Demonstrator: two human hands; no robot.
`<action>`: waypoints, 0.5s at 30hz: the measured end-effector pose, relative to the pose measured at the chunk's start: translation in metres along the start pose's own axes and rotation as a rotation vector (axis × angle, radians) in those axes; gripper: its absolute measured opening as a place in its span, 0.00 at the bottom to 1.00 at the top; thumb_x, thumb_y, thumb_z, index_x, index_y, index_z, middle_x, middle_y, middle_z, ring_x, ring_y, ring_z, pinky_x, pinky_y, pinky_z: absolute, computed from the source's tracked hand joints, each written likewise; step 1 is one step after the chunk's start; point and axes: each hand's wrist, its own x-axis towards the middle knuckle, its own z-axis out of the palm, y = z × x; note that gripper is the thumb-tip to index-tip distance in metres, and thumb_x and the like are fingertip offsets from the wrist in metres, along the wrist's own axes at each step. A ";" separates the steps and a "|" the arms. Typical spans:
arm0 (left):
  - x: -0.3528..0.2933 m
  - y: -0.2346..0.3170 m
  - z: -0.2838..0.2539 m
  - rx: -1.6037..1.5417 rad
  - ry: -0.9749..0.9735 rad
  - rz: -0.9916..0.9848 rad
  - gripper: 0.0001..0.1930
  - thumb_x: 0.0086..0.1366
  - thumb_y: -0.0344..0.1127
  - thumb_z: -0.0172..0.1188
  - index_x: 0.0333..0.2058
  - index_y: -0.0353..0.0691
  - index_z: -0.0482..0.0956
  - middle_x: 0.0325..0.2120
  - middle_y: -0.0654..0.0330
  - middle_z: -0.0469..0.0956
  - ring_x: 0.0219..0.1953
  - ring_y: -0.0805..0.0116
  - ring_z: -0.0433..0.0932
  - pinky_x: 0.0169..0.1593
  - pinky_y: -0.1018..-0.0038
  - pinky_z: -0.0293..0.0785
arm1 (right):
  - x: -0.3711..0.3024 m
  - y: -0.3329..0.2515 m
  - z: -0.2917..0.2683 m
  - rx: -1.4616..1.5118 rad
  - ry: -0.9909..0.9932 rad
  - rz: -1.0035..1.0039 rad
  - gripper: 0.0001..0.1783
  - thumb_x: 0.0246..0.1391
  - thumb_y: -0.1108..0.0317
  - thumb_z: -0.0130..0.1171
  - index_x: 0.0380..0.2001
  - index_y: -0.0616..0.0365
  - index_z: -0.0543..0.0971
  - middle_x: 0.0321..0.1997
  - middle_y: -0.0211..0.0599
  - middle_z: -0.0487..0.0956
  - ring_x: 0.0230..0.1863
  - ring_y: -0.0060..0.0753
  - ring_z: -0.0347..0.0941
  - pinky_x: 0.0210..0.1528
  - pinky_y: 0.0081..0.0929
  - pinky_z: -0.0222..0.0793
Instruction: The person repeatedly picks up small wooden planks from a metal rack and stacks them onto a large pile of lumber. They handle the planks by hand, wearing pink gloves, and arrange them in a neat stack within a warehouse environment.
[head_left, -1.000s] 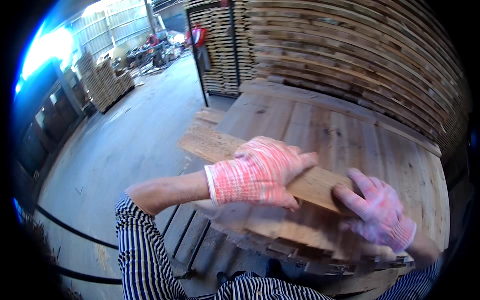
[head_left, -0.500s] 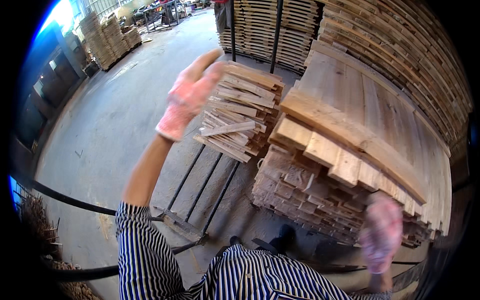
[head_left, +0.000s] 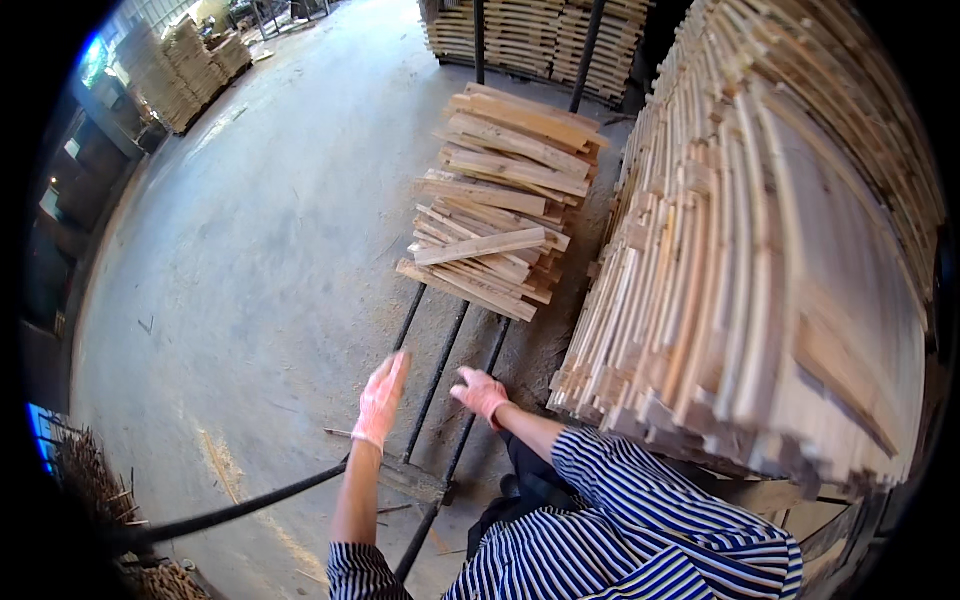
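Note:
My left hand (head_left: 379,402) and my right hand (head_left: 481,394) both wear pinkish-white knit gloves and hold nothing. They hover a short way apart over the dark metal bars (head_left: 437,378) of a low frame. The left hand's fingers stretch forward; those of the right point left, thumb and fingers apart. Ahead of both hands, a loose pile of short wooden boards (head_left: 483,246) lies across the bars, some of them askew. A tall stack of boards (head_left: 690,290) stands to the right of my right arm, with one short board (head_left: 842,382) lying on its top.
Dark upright posts (head_left: 588,55) rise at the far end of the frame. Behind them stand more stacked boards (head_left: 535,40). Grey concrete floor (head_left: 260,240) spreads to the left. Stacked wood (head_left: 170,70) stands far left; scrap sticks (head_left: 88,475) lie at the lower left.
My left hand has come down and back from beside the board pile. My right hand has swung left from beside the tall stack to over the bars. The view has shifted.

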 end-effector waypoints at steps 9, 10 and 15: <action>-0.075 -0.138 0.150 -1.037 -0.195 -1.329 0.19 0.67 0.58 0.57 0.34 0.48 0.77 0.23 0.71 0.69 0.24 0.75 0.66 0.28 0.75 0.62 | 0.265 0.082 -0.105 -0.372 0.179 0.421 0.39 0.51 0.51 0.60 0.65 0.47 0.63 0.69 0.52 0.64 0.66 0.54 0.66 0.61 0.49 0.66; -0.058 -0.143 0.171 -1.192 -0.234 -1.482 0.19 0.66 0.59 0.58 0.34 0.49 0.76 0.24 0.72 0.68 0.23 0.77 0.64 0.27 0.76 0.60 | 0.290 0.096 -0.120 -0.454 0.230 0.387 0.41 0.51 0.52 0.61 0.67 0.48 0.61 0.70 0.52 0.61 0.68 0.53 0.62 0.63 0.51 0.63; 0.053 -0.202 0.332 -1.080 -0.332 -1.011 0.23 0.65 0.61 0.60 0.40 0.46 0.78 0.26 0.71 0.72 0.27 0.76 0.69 0.31 0.76 0.65 | 0.427 0.162 -0.173 -1.120 0.330 -0.019 0.47 0.49 0.50 0.67 0.70 0.45 0.58 0.68 0.44 0.64 0.68 0.45 0.60 0.69 0.49 0.53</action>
